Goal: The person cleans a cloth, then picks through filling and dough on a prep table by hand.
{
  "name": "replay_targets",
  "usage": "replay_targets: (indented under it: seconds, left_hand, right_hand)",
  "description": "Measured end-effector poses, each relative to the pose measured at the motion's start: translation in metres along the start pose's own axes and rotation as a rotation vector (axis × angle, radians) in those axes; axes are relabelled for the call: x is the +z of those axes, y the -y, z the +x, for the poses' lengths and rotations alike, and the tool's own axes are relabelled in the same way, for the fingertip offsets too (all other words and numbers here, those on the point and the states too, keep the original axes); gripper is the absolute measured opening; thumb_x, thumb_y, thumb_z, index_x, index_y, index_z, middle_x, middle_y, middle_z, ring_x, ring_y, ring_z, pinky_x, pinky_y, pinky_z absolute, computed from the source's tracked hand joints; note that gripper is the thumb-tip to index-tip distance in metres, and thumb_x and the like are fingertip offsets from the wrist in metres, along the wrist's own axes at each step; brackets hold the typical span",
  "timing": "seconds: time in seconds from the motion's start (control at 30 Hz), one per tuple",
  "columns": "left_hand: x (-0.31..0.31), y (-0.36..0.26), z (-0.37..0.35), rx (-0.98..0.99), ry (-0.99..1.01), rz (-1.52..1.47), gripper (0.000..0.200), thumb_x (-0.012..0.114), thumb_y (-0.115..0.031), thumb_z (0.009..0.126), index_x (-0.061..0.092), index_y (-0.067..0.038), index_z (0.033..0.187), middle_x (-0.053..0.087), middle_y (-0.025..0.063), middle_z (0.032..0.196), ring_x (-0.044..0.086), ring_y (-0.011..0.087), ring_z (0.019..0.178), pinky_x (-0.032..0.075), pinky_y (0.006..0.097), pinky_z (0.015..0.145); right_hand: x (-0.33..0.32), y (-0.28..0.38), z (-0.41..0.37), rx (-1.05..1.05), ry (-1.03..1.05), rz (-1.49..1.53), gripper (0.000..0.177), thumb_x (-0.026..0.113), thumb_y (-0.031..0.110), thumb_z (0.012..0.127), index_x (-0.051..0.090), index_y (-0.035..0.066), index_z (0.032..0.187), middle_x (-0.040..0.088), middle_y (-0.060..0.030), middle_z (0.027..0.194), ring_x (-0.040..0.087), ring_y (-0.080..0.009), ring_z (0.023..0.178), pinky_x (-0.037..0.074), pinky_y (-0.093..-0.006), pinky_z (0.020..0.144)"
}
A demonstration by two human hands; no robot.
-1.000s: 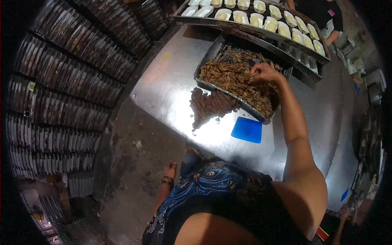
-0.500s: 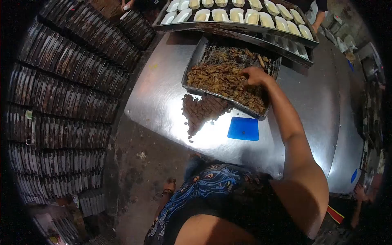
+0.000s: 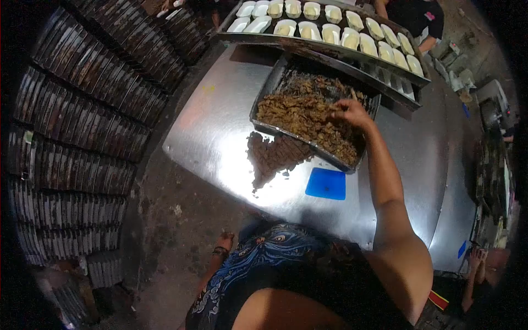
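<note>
My right hand (image 3: 353,114) is over the deep metal pan (image 3: 264,127), its fingers apart and touching the brown crumbly mass (image 3: 300,113) inside; some fingertips are hard to make out against it. A lighter stick-like piece (image 3: 353,94) lies near the pan's far right side. Down beside my body hangs my left hand (image 3: 224,241), loosely open and away from the table. Dark brown crumbs (image 3: 278,157) lie in a patch on the metal in front of the pan. Close to the pan's near corner is a flat blue scraper (image 3: 326,183).
Trays (image 3: 324,47) of white paper cups with pale batter overhang the table's (image 3: 198,121) far side. Racks of dark baking pans (image 3: 71,148) line the left. Another person (image 3: 418,19) stands behind the trays; a co-worker's hand (image 3: 477,257) shows at the lower right.
My right hand has spread its fingers and shifted slightly over the crumbly mass. The view has moved a little. My left hand still hangs at my side.
</note>
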State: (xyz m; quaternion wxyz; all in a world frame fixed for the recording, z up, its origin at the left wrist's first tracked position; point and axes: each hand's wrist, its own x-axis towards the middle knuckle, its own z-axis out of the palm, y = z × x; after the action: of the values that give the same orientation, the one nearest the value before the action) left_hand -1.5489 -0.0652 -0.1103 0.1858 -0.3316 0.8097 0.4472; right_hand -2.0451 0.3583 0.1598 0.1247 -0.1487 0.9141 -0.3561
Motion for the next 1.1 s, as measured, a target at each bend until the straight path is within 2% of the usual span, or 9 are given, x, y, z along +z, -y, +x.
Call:
replay_targets:
  seconds: [0.2, 0.3, 0.47, 0.5, 0.57, 0.7, 0.8, 0.93, 1.1]
  left_hand:
    - [-0.011, 0.057, 0.039, -0.023, 0.033, 0.07, 0.034, 0.045, -0.035, 0.084, 0.058, -0.004, 0.079, 0.056, 0.0124, 0.066, 0.054, 0.0312, 0.063, 0.044, 0.0398, 0.061]
    - [-0.012, 0.111, 0.083, 0.38, -0.122, 0.143, 0.031, 0.045, -0.032, 0.085, 0.057, -0.004, 0.079, 0.057, 0.0119, 0.065, 0.055, 0.031, 0.063, 0.044, 0.0385, 0.06]
    - [-0.099, 0.01, 0.093, -0.093, -0.048, 0.027, 0.031, 0.05, -0.033, 0.082, 0.059, -0.004, 0.085, 0.059, 0.0126, 0.073, 0.057, 0.0285, 0.068, 0.045, 0.0382, 0.064]
    - [-0.121, -0.017, 0.094, -0.131, -0.08, 0.04, 0.031, 0.051, -0.034, 0.082, 0.06, -0.004, 0.086, 0.06, 0.0128, 0.074, 0.057, 0.028, 0.07, 0.045, 0.0381, 0.065]
    - [-0.157, -0.047, 0.097, -0.166, -0.144, 0.05, 0.032, 0.053, -0.034, 0.081, 0.06, -0.004, 0.089, 0.061, 0.013, 0.077, 0.058, 0.027, 0.072, 0.046, 0.038, 0.067]
    - [-0.19, 0.014, 0.139, 0.106, -0.285, 0.068, 0.032, 0.054, -0.034, 0.08, 0.061, -0.003, 0.079, 0.057, 0.0079, 0.066, 0.054, 0.019, 0.061, 0.043, 0.0337, 0.059]
    - [-0.2, 0.067, 0.17, -0.095, -0.082, -0.378, 0.031, 0.055, -0.032, 0.079, 0.061, -0.002, 0.076, 0.056, 0.0077, 0.067, 0.054, 0.02, 0.063, 0.045, 0.0343, 0.061]
    - [-0.188, 0.062, 0.172, -0.165, 0.015, -0.067, 0.034, 0.051, -0.035, 0.08, 0.06, -0.002, 0.078, 0.058, 0.0099, 0.072, 0.055, 0.0243, 0.067, 0.045, 0.0378, 0.062]
    - [-0.129, 0.048, 0.163, -0.003, 0.001, 0.147, 0.038, 0.047, -0.039, 0.081, 0.06, -0.003, 0.082, 0.06, 0.0127, 0.078, 0.056, 0.0298, 0.073, 0.044, 0.0422, 0.065]
  right_hand:
    - [0.003, 0.018, 0.02, 0.044, -0.139, -0.075, 0.04, 0.074, 0.026, 0.068, 0.063, 0.002, 0.097, 0.063, -0.0113, 0.096, 0.058, -0.0223, 0.089, 0.044, -0.0343, 0.079]
    - [0.012, 0.045, 0.048, 0.105, -0.176, -0.05, 0.036, 0.073, 0.024, 0.068, 0.064, 0.002, 0.095, 0.063, -0.011, 0.091, 0.059, -0.0215, 0.085, 0.044, -0.0342, 0.076]
    - [0.044, 0.064, 0.139, 0.234, -0.262, -0.088, 0.033, 0.071, 0.023, 0.068, 0.065, 0.005, 0.095, 0.064, -0.0112, 0.088, 0.06, -0.0181, 0.082, 0.045, -0.0325, 0.073]
    - [0.051, 0.061, 0.156, 0.277, -0.237, -0.122, 0.052, 0.069, 0.035, 0.067, 0.06, 0.007, 0.11, 0.059, -0.0168, 0.11, 0.056, -0.0307, 0.103, 0.043, -0.0366, 0.089]
    - [0.075, 0.06, 0.18, 0.297, -0.322, -0.279, 0.048, 0.068, 0.032, 0.068, 0.061, 0.009, 0.109, 0.06, -0.0166, 0.107, 0.058, -0.0301, 0.1, 0.044, -0.037, 0.088]
    - [0.094, 0.044, 0.178, 0.268, -0.346, -0.151, 0.033, 0.062, 0.02, 0.073, 0.064, 0.012, 0.105, 0.062, -0.017, 0.102, 0.061, -0.0273, 0.092, 0.047, -0.0383, 0.083]
    - [0.073, 0.052, 0.131, 0.159, -0.56, -0.141, 0.025, 0.057, 0.012, 0.078, 0.064, 0.007, 0.102, 0.066, -0.0106, 0.09, 0.063, -0.0196, 0.085, 0.047, -0.0303, 0.075]
    - [0.041, 0.038, 0.074, 0.207, -0.468, -0.055, 0.021, 0.059, 0.009, 0.079, 0.064, 0.005, 0.099, 0.066, -0.0071, 0.082, 0.061, -0.0145, 0.075, 0.046, -0.0259, 0.068]
    - [0.039, 0.032, 0.056, 0.026, -0.157, -0.184, 0.028, 0.063, 0.015, 0.075, 0.063, 0.006, 0.102, 0.064, -0.012, 0.095, 0.062, -0.0231, 0.087, 0.047, -0.034, 0.078]
